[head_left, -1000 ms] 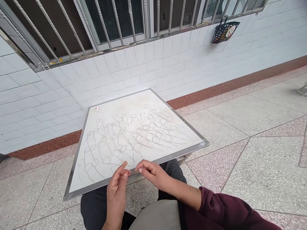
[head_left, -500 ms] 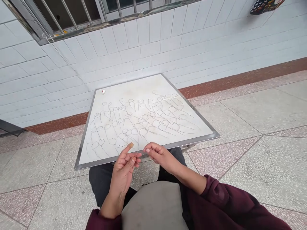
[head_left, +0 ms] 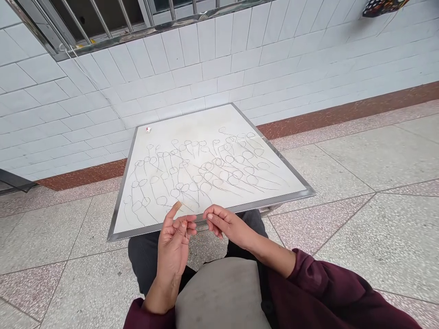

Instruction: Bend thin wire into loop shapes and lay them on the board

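My left hand (head_left: 172, 246) is above the near edge of the table, palm turned up. Its thumb presses a thin coppery wire (head_left: 187, 234) against the fingers, and a short end hangs below the thumb. The raised forefinger has a tan wrap (head_left: 177, 205) on its tip. Just to the right, my right hand (head_left: 229, 225) is closed in a pinch of thumb and forefinger. Whatever sits in that pinch is too small to make out. Beyond both hands, several thin looped wires (head_left: 161, 201) with long tails lie spread over the white table top (head_left: 192, 118).
A metal rim (head_left: 295, 194) borders the table, which stands against a white tiled wall (head_left: 212, 71). At its far left corner lies a small red and white object (head_left: 148, 130). My knees are under the near edge. A barred window (head_left: 103, 23) is at upper left.
My left hand has moved slightly left, away from my right hand. The long strand that rose between the hands no longer shows there. My right hand has barely moved.
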Tool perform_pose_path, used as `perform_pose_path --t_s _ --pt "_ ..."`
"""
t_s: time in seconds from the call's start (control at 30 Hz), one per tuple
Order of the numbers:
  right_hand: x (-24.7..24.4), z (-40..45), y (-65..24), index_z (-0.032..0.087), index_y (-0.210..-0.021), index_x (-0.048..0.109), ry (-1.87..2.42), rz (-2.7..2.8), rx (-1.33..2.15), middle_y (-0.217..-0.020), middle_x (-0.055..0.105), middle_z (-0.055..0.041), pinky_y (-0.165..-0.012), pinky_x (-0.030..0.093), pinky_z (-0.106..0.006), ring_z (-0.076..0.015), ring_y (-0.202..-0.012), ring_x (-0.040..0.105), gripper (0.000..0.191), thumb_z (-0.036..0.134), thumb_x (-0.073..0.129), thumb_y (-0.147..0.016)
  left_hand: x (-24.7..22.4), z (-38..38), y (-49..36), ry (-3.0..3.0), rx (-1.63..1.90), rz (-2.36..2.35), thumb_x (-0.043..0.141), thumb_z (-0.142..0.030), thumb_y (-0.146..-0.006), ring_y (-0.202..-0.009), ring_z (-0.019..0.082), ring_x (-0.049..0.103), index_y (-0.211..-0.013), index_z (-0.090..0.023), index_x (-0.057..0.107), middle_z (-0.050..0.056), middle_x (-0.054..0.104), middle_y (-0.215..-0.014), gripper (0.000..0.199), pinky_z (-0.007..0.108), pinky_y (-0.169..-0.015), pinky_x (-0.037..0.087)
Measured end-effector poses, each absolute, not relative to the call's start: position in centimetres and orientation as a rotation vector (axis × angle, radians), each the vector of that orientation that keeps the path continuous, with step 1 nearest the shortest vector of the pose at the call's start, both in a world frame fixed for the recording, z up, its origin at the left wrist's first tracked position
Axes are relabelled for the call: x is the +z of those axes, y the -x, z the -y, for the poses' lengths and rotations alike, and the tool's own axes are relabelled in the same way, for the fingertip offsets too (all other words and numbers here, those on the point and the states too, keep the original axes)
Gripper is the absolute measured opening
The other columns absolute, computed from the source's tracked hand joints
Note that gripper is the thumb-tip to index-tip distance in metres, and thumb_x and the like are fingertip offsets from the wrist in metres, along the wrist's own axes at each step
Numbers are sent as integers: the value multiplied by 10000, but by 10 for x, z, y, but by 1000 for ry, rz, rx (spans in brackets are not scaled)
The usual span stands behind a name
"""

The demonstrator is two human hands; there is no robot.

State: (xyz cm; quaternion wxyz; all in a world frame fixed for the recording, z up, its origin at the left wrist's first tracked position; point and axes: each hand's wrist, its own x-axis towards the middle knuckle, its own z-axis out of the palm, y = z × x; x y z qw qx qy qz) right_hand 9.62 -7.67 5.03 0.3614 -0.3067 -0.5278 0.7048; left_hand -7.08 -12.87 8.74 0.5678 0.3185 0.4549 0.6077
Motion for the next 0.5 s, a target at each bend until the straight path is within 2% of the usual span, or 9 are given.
perform_pose_path --t_s 0.17,0.33,0.4,0.5 --pt "46 79 -91 176 -964 555 781 1349 1865 -688 578 25 -466 441 -201 -76 -513 508 358 524 497 -902 88 132 71 -869 1468 -1004 656 -263 -839 -944 146 647 -1403 -307 383 68 677 -1113 628 302 -883 496" --pt "45 81 -87 182 -949 541 760 1341 1880 -685 591 27 -460 456 -203 -80 -509 530 354 530 492 -902 89 135 68 -978 1482 -991 651 -304 -842 -1108 210 605 -1434 -341 312 92 627 -1232 683 360 -912 502" --pt "46 82 -86 181 -944 538 767 1333 1877 -687 593 26 -462 466 -207 -80 -506 534 360 535 492 -900 89 135 67 -980 1492 -992 646 -301 -847 -1092 203 612 -1423 -335 334 93 634 -1218 656 340 -884 514" --pt "49 82 -87 179 -959 532 762 1323 1880 -690 595 26 -473 484 -218 -83 -508 545 365 537 497 -897 88 135 68 -951 1509 -1034 644 -266 -851 -940 158 661 -1387 -323 390 65 678 -1103 596 286 -799 539"
